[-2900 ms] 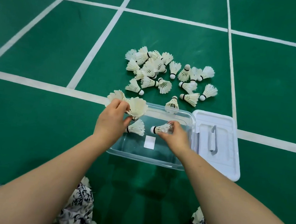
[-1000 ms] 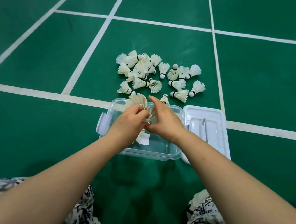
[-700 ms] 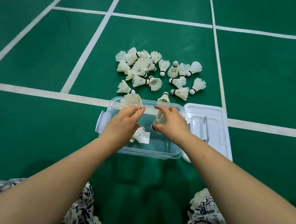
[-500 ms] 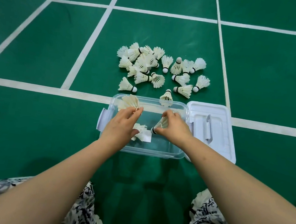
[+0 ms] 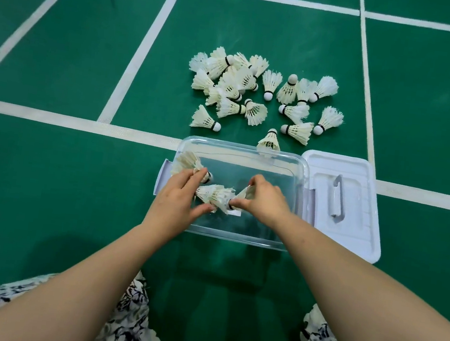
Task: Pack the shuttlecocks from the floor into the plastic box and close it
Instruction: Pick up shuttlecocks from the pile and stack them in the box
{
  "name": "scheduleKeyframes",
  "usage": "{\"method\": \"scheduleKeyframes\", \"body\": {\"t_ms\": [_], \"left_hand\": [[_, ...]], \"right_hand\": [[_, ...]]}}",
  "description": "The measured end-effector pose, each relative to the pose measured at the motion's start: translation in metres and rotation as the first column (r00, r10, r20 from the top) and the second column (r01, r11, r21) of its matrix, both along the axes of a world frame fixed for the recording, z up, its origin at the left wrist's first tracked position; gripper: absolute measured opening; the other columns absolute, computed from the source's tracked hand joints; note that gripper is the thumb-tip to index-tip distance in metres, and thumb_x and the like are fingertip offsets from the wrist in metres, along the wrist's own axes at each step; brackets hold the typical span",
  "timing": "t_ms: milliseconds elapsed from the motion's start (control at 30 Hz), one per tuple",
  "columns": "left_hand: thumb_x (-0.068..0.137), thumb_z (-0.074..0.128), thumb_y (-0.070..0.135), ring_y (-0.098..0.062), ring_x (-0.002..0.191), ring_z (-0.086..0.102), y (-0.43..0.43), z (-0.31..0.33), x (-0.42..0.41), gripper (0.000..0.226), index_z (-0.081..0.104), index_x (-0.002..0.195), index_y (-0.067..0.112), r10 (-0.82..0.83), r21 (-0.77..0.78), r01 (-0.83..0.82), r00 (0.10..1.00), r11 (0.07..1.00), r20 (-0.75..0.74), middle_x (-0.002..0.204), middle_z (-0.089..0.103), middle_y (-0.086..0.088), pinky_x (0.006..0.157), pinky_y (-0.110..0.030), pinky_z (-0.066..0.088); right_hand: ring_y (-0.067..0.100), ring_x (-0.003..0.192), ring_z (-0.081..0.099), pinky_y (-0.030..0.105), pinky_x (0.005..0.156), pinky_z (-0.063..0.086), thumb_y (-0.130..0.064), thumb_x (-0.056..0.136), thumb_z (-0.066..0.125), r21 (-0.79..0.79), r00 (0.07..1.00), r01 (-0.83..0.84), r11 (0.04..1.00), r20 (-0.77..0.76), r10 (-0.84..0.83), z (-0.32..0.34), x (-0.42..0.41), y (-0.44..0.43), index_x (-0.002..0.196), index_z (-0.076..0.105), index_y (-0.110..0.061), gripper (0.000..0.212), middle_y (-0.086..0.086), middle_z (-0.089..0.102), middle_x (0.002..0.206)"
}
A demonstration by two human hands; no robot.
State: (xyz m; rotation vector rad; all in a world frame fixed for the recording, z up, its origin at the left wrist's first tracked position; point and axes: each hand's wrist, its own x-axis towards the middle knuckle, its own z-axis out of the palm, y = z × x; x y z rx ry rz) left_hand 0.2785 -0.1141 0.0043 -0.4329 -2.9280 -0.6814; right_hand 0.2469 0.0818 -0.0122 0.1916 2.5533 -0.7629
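A clear plastic box (image 5: 290,167) stands open on the green floor in front of me. Both hands are inside it. My left hand (image 5: 177,195) grips a white shuttlecock (image 5: 186,162) at the box's left wall. My right hand (image 5: 264,200) pinches another shuttlecock (image 5: 243,194) low over the box floor. Between the hands a shuttlecock (image 5: 213,194) lies on the bottom. Several more shuttlecocks (image 5: 256,94) lie in a heap on the floor beyond the box, one (image 5: 270,142) right at its far rim.
The white lid (image 5: 355,216) with a handle lies flat on the floor, touching the box's right side. White court lines (image 5: 67,121) cross the green floor. My patterned clothing (image 5: 126,323) shows at the bottom edge.
My right hand took a shuttlecock from my left hand's bunch and lowered it into the box. My left hand sank toward the box's left side with its remaining shuttlecock.
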Motion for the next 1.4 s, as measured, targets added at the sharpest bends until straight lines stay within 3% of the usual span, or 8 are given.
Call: {"method": "scheduleKeyframes", "body": {"t_ms": [67, 233, 367, 500, 733, 900, 1233, 1400], "left_hand": [[0.065, 0.081, 0.027, -0.026, 0.110, 0.049, -0.003, -0.005, 0.002, 0.073, 0.052, 0.126, 0.001, 0.003, -0.036, -0.003, 1.000, 0.999, 0.015, 0.114, 0.060, -0.020, 0.092, -0.036, 0.046], [0.067, 0.080, 0.028, -0.031, 0.112, 0.054, -0.001, -0.013, -0.001, 0.075, 0.048, 0.130, 0.003, 0.006, -0.056, -0.004, 0.999, 0.998, 0.046, 0.120, 0.058, -0.019, 0.098, -0.035, 0.042], [0.063, 0.082, 0.030, -0.018, 0.106, 0.041, -0.002, -0.018, -0.003, 0.076, 0.051, 0.127, 0.002, 0.006, -0.067, -0.007, 1.000, 0.998, -0.008, 0.112, 0.061, -0.018, 0.089, -0.037, 0.050], [0.065, 0.081, 0.033, -0.018, 0.106, 0.037, -0.004, -0.023, -0.004, 0.079, 0.046, 0.130, 0.004, 0.003, -0.055, -0.005, 0.999, 0.998, -0.037, 0.114, 0.060, -0.018, 0.097, -0.029, 0.034], [0.064, 0.081, 0.032, -0.019, 0.106, 0.037, -0.005, -0.029, -0.004, 0.084, 0.040, 0.132, 0.006, 0.003, -0.063, -0.004, 1.000, 0.998, -0.031, 0.115, 0.059, -0.019, 0.100, -0.033, 0.022], [0.065, 0.080, 0.035, -0.018, 0.107, 0.038, -0.006, -0.027, -0.003, 0.085, 0.037, 0.133, 0.010, 0.002, -0.072, -0.004, 1.000, 0.997, -0.025, 0.116, 0.059, -0.016, 0.092, -0.036, 0.048], [0.075, 0.063, 0.037, -0.028, 0.107, 0.054, -0.003, -0.021, -0.002, 0.066, 0.045, 0.132, 0.008, 0.025, -0.071, -0.024, 1.000, 0.997, 0.007, 0.116, 0.059, -0.016, 0.090, -0.039, 0.050], [0.078, 0.039, 0.043, -0.033, 0.103, 0.059, 0.006, -0.008, 0.001, 0.064, 0.048, 0.130, 0.007, 0.017, -0.075, -0.013, 0.998, 0.997, 0.059, 0.114, 0.059, -0.017, 0.089, -0.041, 0.050]], "right_hand": [[0.029, 0.107, 0.055, 0.034, 0.081, 0.044, -0.053, 0.070, 0.074, -0.012, 0.999, -0.020, 1.000, 0.041, 0.021, -0.006, -0.004, -0.005, 0.117, 0.046, -0.014, 0.067, 0.008, 0.060, 0.116], [0.027, 0.101, 0.058, 0.033, 0.080, 0.043, -0.050, 0.071, 0.076, -0.047, 0.998, 0.034, 0.998, 0.059, -0.031, -0.022, -0.011, -0.015, 0.116, 0.048, -0.010, 0.067, 0.009, 0.060, 0.115], [0.027, 0.104, 0.057, 0.030, 0.078, 0.041, -0.047, 0.072, 0.076, -0.091, 0.986, 0.146, 0.985, 0.091, -0.138, -0.034, -0.014, -0.018, 0.117, 0.048, -0.007, 0.067, 0.011, 0.061, 0.115], [0.028, 0.104, 0.058, 0.027, 0.076, 0.039, -0.045, 0.075, 0.074, -0.147, 0.964, 0.259, 0.955, 0.103, -0.246, -0.040, -0.023, -0.019, 0.117, 0.047, -0.004, 0.065, 0.013, 0.061, 0.115], [0.028, 0.110, 0.057, 0.031, 0.086, 0.043, -0.041, 0.078, 0.073, -0.203, 0.949, 0.312, 0.928, 0.116, -0.294, -0.045, -0.035, -0.025, 0.124, 0.045, -0.008, 0.064, 0.013, 0.059, 0.123], [0.028, 0.121, 0.052, 0.029, 0.096, 0.041, -0.034, 0.079, 0.074, -0.248, 0.933, 0.351, 0.903, 0.175, -0.314, -0.046, -0.033, -0.031, 0.136, 0.037, -0.011, 0.072, 0.012, 0.052, 0.135], [0.026, 0.131, 0.044, 0.029, 0.107, 0.034, -0.030, 0.079, 0.074, -0.331, 0.906, 0.417, 0.846, 0.231, -0.356, -0.043, -0.022, -0.022, 0.150, 0.012, -0.006, 0.097, 0.012, 0.044, 0.144], [0.026, 0.132, 0.044, 0.035, 0.109, 0.036, -0.031, 0.080, 0.072, -0.341, 0.920, 0.392, 0.854, 0.173, -0.352, -0.019, -0.021, -0.011, 0.148, 0.021, -0.010, 0.088, 0.011, 0.042, 0.145]]}}
